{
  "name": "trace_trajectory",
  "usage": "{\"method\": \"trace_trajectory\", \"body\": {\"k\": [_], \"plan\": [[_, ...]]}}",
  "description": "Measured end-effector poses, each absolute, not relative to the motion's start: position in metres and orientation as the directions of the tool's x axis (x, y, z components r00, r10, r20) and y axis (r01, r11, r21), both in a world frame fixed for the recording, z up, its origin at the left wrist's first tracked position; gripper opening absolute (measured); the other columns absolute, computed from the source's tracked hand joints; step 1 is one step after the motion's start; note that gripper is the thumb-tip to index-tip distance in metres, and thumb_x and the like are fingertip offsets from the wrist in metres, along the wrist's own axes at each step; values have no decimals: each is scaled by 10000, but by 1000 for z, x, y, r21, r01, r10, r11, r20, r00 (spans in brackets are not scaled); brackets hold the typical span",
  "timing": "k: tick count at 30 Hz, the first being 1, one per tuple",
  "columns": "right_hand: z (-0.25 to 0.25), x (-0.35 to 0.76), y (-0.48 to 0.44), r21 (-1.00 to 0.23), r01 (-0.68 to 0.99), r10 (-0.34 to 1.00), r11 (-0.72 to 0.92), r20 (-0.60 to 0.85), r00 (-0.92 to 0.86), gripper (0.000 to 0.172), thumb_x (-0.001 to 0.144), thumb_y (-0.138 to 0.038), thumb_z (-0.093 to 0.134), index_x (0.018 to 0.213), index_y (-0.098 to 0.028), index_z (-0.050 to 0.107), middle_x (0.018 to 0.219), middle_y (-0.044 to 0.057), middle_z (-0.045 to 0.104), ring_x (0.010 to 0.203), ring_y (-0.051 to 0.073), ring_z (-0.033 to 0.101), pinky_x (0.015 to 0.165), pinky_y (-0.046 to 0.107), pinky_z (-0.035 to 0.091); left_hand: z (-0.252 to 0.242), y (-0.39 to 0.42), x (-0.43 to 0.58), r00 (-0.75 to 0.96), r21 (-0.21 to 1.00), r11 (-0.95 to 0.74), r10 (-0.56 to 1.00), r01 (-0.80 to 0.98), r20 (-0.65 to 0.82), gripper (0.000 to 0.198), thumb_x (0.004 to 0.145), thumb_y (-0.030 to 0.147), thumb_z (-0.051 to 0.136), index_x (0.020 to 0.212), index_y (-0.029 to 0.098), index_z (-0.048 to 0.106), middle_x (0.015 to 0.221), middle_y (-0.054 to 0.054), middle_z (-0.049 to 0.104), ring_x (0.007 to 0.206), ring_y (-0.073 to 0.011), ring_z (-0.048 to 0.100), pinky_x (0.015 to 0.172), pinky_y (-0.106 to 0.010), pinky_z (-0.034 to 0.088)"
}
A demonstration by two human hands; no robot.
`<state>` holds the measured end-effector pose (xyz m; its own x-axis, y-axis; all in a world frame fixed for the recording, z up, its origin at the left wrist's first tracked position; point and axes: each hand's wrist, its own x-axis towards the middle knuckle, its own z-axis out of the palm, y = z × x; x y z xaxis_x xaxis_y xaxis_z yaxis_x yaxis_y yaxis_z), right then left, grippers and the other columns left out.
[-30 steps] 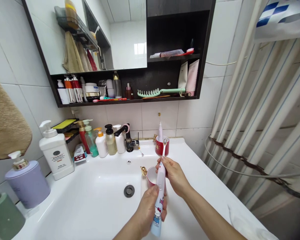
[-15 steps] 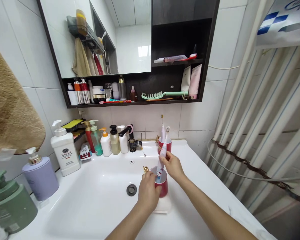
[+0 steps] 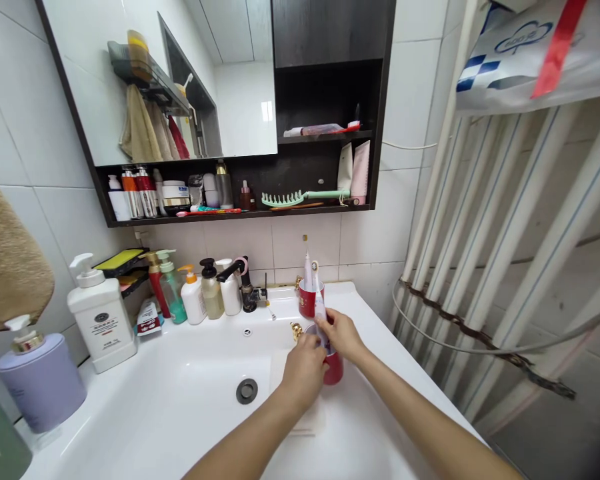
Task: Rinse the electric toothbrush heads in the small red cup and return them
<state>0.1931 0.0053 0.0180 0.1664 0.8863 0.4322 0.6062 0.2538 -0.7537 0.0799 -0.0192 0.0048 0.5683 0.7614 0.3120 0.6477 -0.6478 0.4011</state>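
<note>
My left hand (image 3: 304, 368) is wrapped round a red cup (image 3: 333, 367) that stands on the right rim of the white basin (image 3: 180, 393). My right hand (image 3: 341, 333) pinches the neck of a white and pink electric toothbrush (image 3: 319, 300), which stands upright with its lower end inside that cup. Just behind, a second red cup (image 3: 307, 301) holds another toothbrush. A small gold fitting (image 3: 296, 329) sticks out at the near cup's left side.
A black tap (image 3: 245, 288) and several pump bottles (image 3: 190, 297) line the back of the basin, with a white dispenser (image 3: 100, 317) and a lilac one (image 3: 37, 377) on the left. A dark mirror cabinet (image 3: 240, 193) hangs above; pipes (image 3: 485, 253) run along the right wall.
The toothbrush went from lying across both hands into the red cup. My left hand let go of its handle and took hold of the cup. Both hands moved further from me.
</note>
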Motion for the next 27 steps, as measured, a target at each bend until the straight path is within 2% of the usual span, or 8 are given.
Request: {"method": "trace_trajectory", "body": {"k": [5, 11, 15, 21, 24, 27], "plan": [[44, 239, 12, -725, 661, 840, 196, 472, 268, 257, 610, -343, 388, 709, -158, 537, 602, 19, 559, 553, 140, 473, 506, 217, 335, 28, 4, 121, 662, 305, -762, 647, 571, 378, 173, 632, 166, 407, 751, 162, 533, 995, -36, 439, 933, -164, 348, 766, -267, 331], [40, 280, 32, -717, 691, 792, 93, 474, 385, 273, 612, -359, 374, 667, -145, 533, 537, 22, 529, 480, 126, 436, 451, 215, 307, 33, 44, 156, 797, 183, -875, 484, 448, 361, 116, 638, 152, 432, 689, 154, 536, 986, -14, 461, 894, -129, 392, 753, -231, 348], [38, 296, 46, -720, 691, 780, 67, 470, 414, 255, 607, -350, 383, 642, -150, 538, 518, 19, 527, 467, 120, 431, 443, 212, 297, 33, 66, 171, 849, 97, -911, 410, 401, 333, 139, 687, 205, 414, 761, 138, 510, 1022, -29, 439, 911, -135, 402, 734, -297, 365], [35, 315, 81, -745, 662, 796, 82, 448, 406, 244, 612, -330, 394, 679, -156, 552, 545, 13, 544, 472, 110, 439, 438, 204, 306, 40, 93, 184, 826, -35, -878, 435, 478, 359, 261, 709, 285, 379, 926, 153, 440, 1022, -49, 430, 912, -153, 413, 763, -375, 339], [31, 320, 98, -769, 631, 819, 104, 426, 384, 251, 619, -324, 393, 690, -153, 562, 555, 12, 559, 477, 108, 455, 437, 202, 324, 43, 102, 186, 797, -84, -844, 462, 530, 388, 261, 706, 287, 382, 922, 154, 444, 1043, -48, 419, 960, -167, 378, 809, -411, 284], [28, 320, 111, -796, 590, 844, 133, 404, 354, 262, 621, -337, 400, 703, -152, 567, 571, 8, 577, 484, 106, 476, 437, 197, 343, 42, 104, 185, 764, -98, -811, 492, 576, 418, 191, 712, 241, 376, 835, 149, 490, 1060, -43, 411, 1027, -177, 307, 861, -414, 209]]}}
